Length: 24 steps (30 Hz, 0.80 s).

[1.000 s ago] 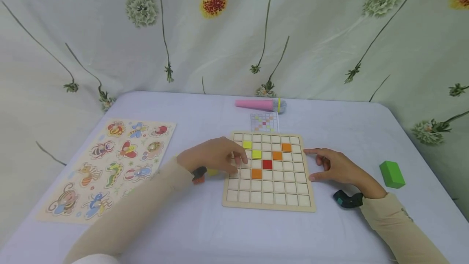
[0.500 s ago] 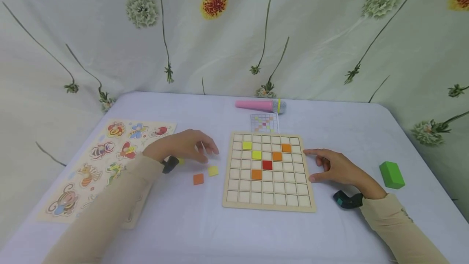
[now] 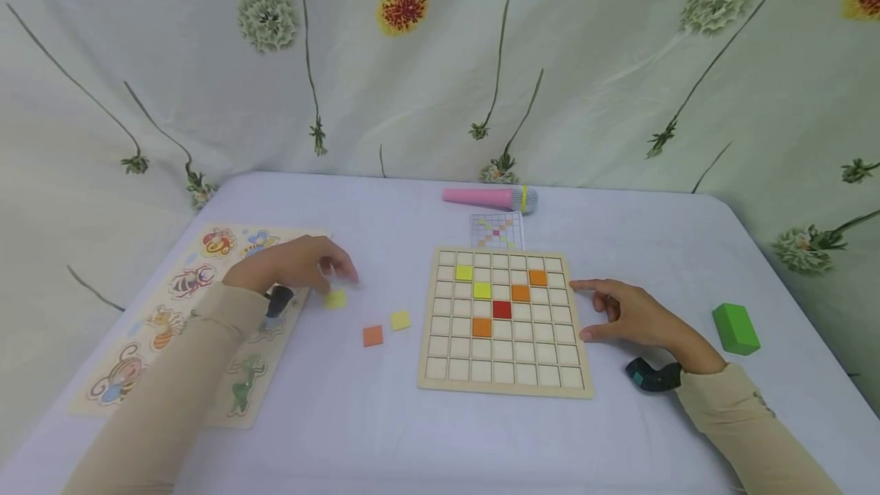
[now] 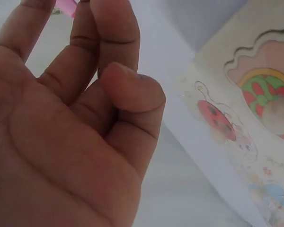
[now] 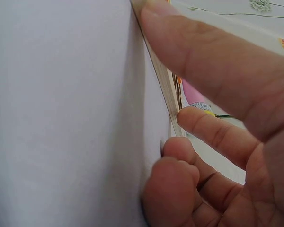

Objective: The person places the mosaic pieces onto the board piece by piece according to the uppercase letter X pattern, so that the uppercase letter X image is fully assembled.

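Note:
My left hand point(image 3: 299, 260) hovers over the right edge of the insect puzzle board point(image 3: 237, 403), fingers loosely bent. A yellow square tile point(image 3: 336, 299) lies just below its fingertips. Nothing shows between thumb and fingers in the left wrist view. My right hand point(image 3: 629, 312) rests beside the wooden grid board point(image 3: 505, 388), its index fingertip and thumb touching the right edge. In the right wrist view the thumb point(image 5: 194, 42) lies against that edge. Yellow, orange and red tiles sit in the grid, the red tile point(image 3: 502, 310) near the middle. An orange tile point(image 3: 373, 336) and another yellow tile point(image 3: 400, 320) lie loose left of it.
Behind the grid board lies a pattern card point(image 3: 496, 230) with a coloured X on a grid. Farther back is a pink toy microphone point(image 3: 481, 196). A green block point(image 3: 736, 328) stands at the right. Flowered cloth point(image 3: 584, 59) hangs behind the table.
My left hand has moved left from over the grid board, past the loose tiles, to the far yellow tile by the puzzle board. The right hand has stayed at the grid board's edge.

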### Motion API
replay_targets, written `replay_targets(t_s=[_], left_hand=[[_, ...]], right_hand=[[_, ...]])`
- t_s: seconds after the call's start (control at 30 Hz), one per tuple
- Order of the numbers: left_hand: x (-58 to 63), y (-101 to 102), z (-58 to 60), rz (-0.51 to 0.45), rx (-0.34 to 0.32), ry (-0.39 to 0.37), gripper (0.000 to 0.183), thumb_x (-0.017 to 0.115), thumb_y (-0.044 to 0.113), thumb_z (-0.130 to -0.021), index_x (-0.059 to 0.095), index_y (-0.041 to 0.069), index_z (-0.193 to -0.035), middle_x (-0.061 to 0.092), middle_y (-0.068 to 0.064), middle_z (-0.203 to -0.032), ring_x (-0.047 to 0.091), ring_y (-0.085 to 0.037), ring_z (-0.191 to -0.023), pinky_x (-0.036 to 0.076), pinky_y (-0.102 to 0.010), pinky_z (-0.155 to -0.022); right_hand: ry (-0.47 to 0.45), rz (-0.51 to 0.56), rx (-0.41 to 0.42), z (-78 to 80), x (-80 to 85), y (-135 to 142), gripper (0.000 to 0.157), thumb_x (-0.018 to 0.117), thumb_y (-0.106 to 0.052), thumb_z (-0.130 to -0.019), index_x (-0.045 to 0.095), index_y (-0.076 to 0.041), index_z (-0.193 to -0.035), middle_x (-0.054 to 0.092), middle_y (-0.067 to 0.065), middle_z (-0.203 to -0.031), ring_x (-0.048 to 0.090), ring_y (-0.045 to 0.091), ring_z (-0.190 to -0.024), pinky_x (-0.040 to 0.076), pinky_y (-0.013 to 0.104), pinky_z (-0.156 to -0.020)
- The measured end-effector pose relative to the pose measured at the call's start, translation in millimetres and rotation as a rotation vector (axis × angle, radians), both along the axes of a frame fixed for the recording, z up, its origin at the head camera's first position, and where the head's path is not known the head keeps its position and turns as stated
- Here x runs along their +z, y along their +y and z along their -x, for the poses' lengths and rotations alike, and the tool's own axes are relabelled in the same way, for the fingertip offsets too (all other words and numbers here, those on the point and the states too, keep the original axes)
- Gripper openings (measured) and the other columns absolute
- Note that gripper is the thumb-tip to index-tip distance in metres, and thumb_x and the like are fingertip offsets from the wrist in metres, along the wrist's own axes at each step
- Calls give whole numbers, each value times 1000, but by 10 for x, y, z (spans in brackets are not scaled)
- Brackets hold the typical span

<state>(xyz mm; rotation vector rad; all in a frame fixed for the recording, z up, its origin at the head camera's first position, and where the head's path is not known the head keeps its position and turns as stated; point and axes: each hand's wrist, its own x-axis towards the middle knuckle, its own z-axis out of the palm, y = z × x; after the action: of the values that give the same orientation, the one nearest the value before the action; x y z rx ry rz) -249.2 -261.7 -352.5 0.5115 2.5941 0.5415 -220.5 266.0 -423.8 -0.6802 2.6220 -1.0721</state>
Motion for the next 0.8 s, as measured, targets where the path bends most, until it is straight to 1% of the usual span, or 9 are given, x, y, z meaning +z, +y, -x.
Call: replay_targets(t_s=[0.17,0.27,0.4,0.5,0.53,0.63,0.8], left_hand=[[-52,-56,13,24,0,25,38,78,-11,-82,83,14,-110,68,-2,-106,55,-25,-98,49,-42,-89],[-102,-78,25,29,4,25,38,78,-11,-81,84,16,-108,66,-1,-102,53,-24,-95,46,-39,-85],[-161,-91,28,23,42,-2,39,78,-11,-80,85,18,-106,66,-2,-103,52,-25,-98,46,-39,-86],[-192,-98,26,8,79,-26,38,80,-9,-79,85,18,-105,67,-2,-108,53,-26,-103,47,-40,-91],[-203,-100,30,1,81,-26,36,82,-8,-79,85,17,-106,68,-2,-108,53,-26,-104,47,-40,-92],[-245,-97,50,-15,72,-11,32,86,-2,-80,85,17,-105,67,-1,-107,54,-25,-104,47,-41,-94],[-345,-56,95,-47,17,56,26,91,6,-80,83,16,-103,65,1,-100,55,-22,-98,47,-39,-90]], right_hand=[[-1,8,4,-6,-5,9,76,95,-12,-82,60,8,-145,52,2,-96,44,11,-74,38,27,-66],[-3,12,4,-7,-7,12,76,95,-12,-82,60,8,-145,52,2,-96,44,11,-74,38,27,-66],[-3,7,4,-4,-10,12,76,95,-12,-82,59,8,-145,51,2,-96,44,11,-75,38,27,-66],[-2,1,3,-2,-9,10,76,95,-12,-82,59,8,-146,51,2,-96,44,11,-75,38,27,-66],[-1,0,3,-3,-7,9,76,95,-13,-82,59,8,-146,51,2,-96,44,11,-75,38,27,-66],[1,-3,0,-4,-2,7,76,96,-13,-81,60,8,-146,52,1,-96,44,11,-75,38,27,-66],[5,-2,2,-4,3,-1,76,96,-13,-81,60,8,-145,51,1,-95,44,11,-74,38,27,-66]])
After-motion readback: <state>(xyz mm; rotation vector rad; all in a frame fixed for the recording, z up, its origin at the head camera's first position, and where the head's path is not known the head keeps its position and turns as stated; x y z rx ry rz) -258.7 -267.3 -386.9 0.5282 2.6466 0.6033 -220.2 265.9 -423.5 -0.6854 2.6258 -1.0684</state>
